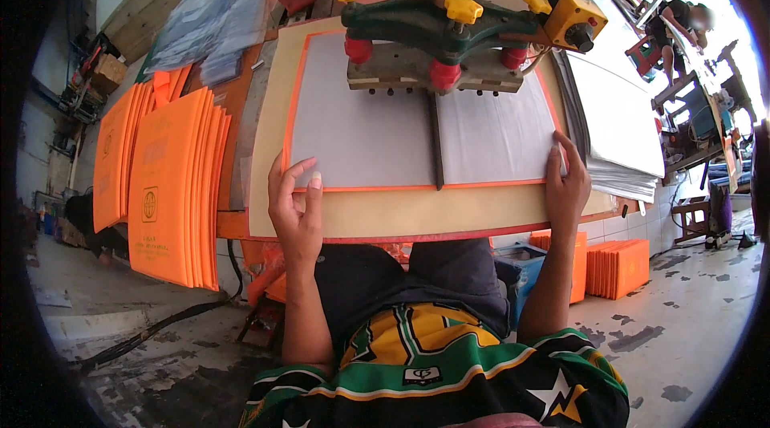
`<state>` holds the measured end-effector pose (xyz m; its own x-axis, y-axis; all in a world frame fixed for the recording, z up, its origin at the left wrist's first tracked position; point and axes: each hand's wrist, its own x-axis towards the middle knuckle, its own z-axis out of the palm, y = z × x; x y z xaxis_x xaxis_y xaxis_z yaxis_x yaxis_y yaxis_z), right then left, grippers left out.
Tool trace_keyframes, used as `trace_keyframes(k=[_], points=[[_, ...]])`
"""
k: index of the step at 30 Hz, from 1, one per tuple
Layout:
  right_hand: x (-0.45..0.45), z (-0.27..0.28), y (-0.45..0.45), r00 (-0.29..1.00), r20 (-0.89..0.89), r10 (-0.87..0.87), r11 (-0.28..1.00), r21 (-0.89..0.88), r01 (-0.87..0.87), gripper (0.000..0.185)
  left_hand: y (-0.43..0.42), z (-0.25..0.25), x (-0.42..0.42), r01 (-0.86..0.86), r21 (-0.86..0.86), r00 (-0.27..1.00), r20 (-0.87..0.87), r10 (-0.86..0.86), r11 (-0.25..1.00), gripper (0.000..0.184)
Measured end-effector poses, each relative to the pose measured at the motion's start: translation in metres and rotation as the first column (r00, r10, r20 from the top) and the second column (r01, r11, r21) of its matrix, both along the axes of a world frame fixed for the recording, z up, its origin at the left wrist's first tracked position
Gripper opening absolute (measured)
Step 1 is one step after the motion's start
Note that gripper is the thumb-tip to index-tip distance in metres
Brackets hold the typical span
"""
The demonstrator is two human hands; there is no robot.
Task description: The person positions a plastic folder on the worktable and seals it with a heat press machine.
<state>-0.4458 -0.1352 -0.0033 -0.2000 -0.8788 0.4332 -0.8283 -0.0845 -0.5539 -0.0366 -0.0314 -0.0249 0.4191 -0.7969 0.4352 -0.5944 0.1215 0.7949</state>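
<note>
An orange-edged cover with a pale grey inner face (361, 139) lies flat on the cream board (385, 215). A dark strip (438, 143) runs down its middle. My left hand (297, 199) touches the cover's lower left corner, fingers apart. At the lower right corner rests my right hand (568, 175), its fingers spread along the edge. Above the cover's far part stands the green press head (441, 27) with yellow knobs and red feet on a metal bar (401, 67).
Orange folders (172, 187) overhang the table's left edge. Clear plastic sheets (212, 11) lie behind them. White sheets (613, 115) are stacked at the right, near a yellow control box (573, 17). More orange folders (618, 267) stand low at the right. Another person (678, 23) is in the background.
</note>
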Motion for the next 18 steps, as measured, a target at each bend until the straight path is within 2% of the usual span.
trace_keyframes(k=[2,5,15,18], points=[[-0.003,-0.004,-0.001,1.0,-0.015,0.005,1.0,-0.012,-0.006,0.038,0.001,0.001,-0.001,-0.004,0.042,0.995,-0.095,0.008,0.999,0.028],[-0.004,-0.006,-0.002,1.0,-0.012,0.006,1.0,-0.018,-0.007,0.038,0.001,0.003,-0.002,0.002,0.052,0.992,-0.13,0.005,0.999,0.028],[-0.001,0.0,0.0,0.999,0.048,-0.007,0.999,0.039,0.005,0.036,0.002,0.013,-0.008,0.022,0.064,0.985,-0.172,-0.01,0.998,0.026],[-0.001,0.001,0.0,0.999,0.041,-0.005,1.0,0.029,0.004,0.036,0.001,0.011,-0.008,0.01,0.024,0.993,-0.114,-0.008,1.0,0.025]])
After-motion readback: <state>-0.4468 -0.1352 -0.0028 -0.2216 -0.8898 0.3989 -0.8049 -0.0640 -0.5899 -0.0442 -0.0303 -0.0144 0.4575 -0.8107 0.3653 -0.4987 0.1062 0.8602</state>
